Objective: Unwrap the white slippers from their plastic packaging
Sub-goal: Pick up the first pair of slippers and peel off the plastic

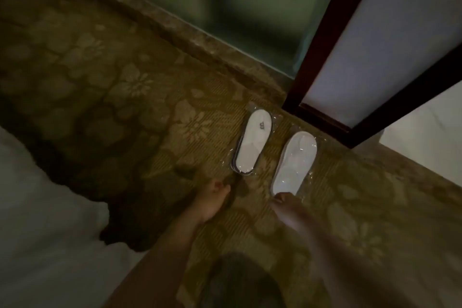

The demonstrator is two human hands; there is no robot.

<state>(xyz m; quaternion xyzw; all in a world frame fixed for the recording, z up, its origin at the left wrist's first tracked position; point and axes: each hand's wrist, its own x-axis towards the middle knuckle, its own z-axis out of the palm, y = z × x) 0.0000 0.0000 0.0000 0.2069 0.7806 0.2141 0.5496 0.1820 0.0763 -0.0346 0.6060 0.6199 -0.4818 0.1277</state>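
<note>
Head view: two wrapped slippers, left pack [250, 142] and right pack [294, 162], lie on carpet [112, 97]; right hand [290, 207] touches the right pack, grip unclear; left hand [212, 201] loosely curled, holding nothing.

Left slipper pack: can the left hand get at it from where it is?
Probably yes. The left hand hovers just short of the near end of the left slipper pack, with only bare carpet between them. The right hand is at the other pack, out of the way.

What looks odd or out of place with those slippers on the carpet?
Nothing stands out. Both wrapped packs, the left pack and the right pack, lie flat, side by side on the carpet, plastic seemingly intact. The right hand touches the right pack's near end.
</note>
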